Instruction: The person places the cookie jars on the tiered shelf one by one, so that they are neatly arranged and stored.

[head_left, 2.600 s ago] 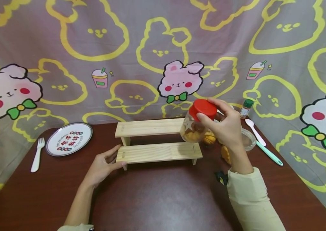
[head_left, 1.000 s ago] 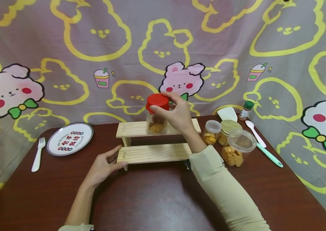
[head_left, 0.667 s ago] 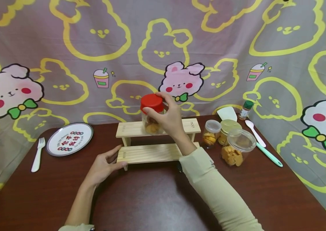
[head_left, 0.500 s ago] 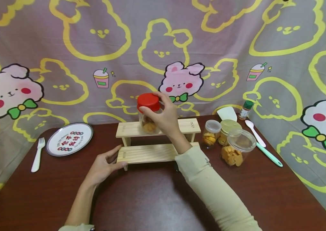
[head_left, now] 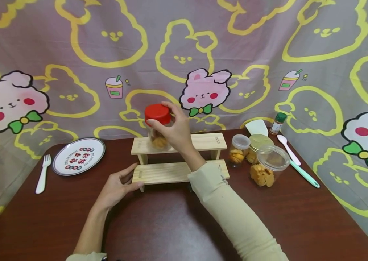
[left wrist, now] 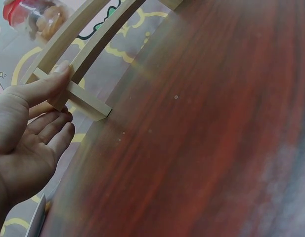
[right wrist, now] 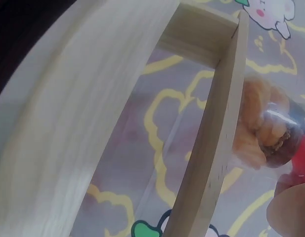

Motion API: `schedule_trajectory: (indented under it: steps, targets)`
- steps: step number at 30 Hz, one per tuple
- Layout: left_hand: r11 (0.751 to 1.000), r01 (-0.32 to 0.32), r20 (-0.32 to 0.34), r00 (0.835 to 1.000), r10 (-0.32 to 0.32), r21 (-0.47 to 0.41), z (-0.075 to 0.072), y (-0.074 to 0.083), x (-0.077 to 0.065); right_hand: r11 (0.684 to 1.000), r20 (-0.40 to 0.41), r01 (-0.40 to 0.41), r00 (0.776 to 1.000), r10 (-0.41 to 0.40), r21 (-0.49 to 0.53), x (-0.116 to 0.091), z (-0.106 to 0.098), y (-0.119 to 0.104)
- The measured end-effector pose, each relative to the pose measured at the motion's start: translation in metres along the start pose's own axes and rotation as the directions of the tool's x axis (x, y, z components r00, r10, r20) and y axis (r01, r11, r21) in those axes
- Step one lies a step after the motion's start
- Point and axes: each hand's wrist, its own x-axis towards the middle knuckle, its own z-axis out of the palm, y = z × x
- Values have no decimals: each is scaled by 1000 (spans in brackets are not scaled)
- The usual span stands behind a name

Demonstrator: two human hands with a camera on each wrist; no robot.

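Observation:
My right hand [head_left: 178, 131] grips the red lid [head_left: 156, 112] of a clear jar [head_left: 159, 142] with cookies inside. The jar is upright at the left part of the upper board of a two-step wooden rack [head_left: 165, 173]; its base overlaps that board in the head view. In the right wrist view, cookies [right wrist: 258, 121] show through the jar beside the board's edge. My left hand [head_left: 116, 189] holds the left end of the lower board, thumb [left wrist: 52, 81] on it and a finger underneath. The other fingers of that hand are loosely bent.
Right of the rack stand a small cookie jar [head_left: 237, 154], a gold-lidded jar [head_left: 259, 143] and a wider clear-lidded jar [head_left: 265, 174]. Behind them are a white spatula [head_left: 257, 127], a green-capped bottle [head_left: 277, 124] and a spoon [head_left: 289, 150]. A plate [head_left: 69, 159] and fork [head_left: 42, 175] lie left.
My right hand has carried the red-lidded jar leftward from the rack's right end to the left part of the upper board, and lower. My left hand has stayed on the rack.

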Motion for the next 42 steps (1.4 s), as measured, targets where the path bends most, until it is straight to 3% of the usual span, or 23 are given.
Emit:
schedule_trajectory:
  steps: [9, 22, 42]
  targets:
    - [1000, 7, 9, 1000, -7, 5, 1, 1, 0, 997, 50, -75, 996, 74, 10, 4, 16, -2]
    - [1000, 9, 14, 1000, -9, -8, -1, 1, 0, 995, 96, -94, 991, 91, 30, 12, 35, -2]
    - [1000, 1, 12, 1000, -1, 3, 1, 2, 0, 984, 182, -178, 967, 177, -6, 16, 30, -8]
